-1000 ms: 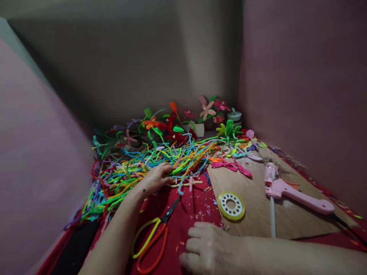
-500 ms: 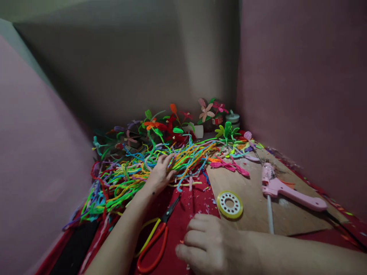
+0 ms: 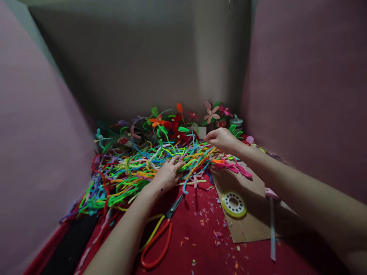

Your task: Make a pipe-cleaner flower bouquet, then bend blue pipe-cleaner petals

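My left hand [image 3: 168, 175] rests on a tangled heap of colourful pipe cleaners [image 3: 123, 191], its fingers apart and their tips partly among the strands. My right hand [image 3: 223, 139] is at the far right end of the heap, fingers pinched together; what they hold, if anything, I cannot make out. Red-and-yellow handled scissors [image 3: 157, 244] lie on the red cloth [image 3: 195, 236], just right of my left forearm. Pink pipe-cleaner petals [image 3: 233, 168] lie below my right wrist.
A yellow tape roll [image 3: 234, 204] lies on a brown board [image 3: 252, 229]. My right forearm mostly hides a pink glue gun [image 3: 271, 193], whose glue stick [image 3: 272, 233] sticks out. Pipe-cleaner flowers [image 3: 212, 114] and a lidded jar [image 3: 236, 122] stand by the back wall. Scraps dot the cloth.
My right hand has moved from the near cloth up to the far right end of the heap, its forearm now across the glue gun. The left hand stays on the heap.
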`<state>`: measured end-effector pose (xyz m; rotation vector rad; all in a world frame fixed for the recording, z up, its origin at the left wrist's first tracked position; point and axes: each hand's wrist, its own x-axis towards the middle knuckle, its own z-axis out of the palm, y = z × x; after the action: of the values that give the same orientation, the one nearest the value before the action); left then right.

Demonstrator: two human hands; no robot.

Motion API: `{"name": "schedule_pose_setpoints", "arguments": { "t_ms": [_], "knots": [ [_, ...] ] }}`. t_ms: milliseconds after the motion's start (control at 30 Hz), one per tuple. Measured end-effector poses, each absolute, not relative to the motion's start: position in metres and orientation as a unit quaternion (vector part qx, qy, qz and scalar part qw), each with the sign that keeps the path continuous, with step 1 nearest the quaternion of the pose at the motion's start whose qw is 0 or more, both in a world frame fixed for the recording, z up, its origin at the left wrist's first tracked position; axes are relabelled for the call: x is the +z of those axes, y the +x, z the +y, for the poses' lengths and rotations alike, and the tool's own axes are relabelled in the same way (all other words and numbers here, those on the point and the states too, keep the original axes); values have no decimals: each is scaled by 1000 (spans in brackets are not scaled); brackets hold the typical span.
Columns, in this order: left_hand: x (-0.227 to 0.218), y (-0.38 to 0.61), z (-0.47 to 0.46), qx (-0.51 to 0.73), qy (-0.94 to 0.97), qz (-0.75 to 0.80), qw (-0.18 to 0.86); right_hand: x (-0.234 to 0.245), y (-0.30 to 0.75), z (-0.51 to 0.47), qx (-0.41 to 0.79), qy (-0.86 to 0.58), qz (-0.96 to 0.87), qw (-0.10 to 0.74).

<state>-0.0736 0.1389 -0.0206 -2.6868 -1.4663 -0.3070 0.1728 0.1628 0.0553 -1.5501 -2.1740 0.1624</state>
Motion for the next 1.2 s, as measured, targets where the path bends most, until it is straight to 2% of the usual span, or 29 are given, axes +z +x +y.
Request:
{"name": "schedule_pose_setpoints", "arguments": {
  "t_ms": [267,467,700,767,833,900,933,967,1067,1100,1167,1200],
  "knots": [
    [-26,-69,137,-87,-861,-500,40,22,156,179,4,-545,-838,29],
    [-33,-66,138,-86,-853,-512,48,33,163,168,-88,-532,-842,6],
    [-38,-68,142,-99,-851,-514,38,80,194,143,-207,-530,-819,76],
    [-38,-68,143,-113,-848,-517,30,93,205,133,-271,-535,-777,192],
    [-32,-67,142,-136,-840,-525,25,102,212,121,-272,-549,-715,336],
    [-19,-64,139,-171,-826,-536,26,104,211,107,-185,-527,-681,473],
    [-10,-61,135,-194,-818,-541,28,103,207,100,-101,-514,-685,506],
    [0,-59,129,-220,-808,-546,31,100,203,94,-14,-500,-688,525],
    [31,-47,104,-283,-797,-534,8,85,185,79,213,-477,-687,506],
    [39,-42,94,-305,-798,-518,-36,78,179,76,271,-471,-681,491],
    [47,-32,76,-413,-714,-451,-340,66,169,72,357,-448,-669,474],
    [48,-28,69,-448,-652,-424,-441,60,165,71,391,-430,-664,470]
  ]
}}
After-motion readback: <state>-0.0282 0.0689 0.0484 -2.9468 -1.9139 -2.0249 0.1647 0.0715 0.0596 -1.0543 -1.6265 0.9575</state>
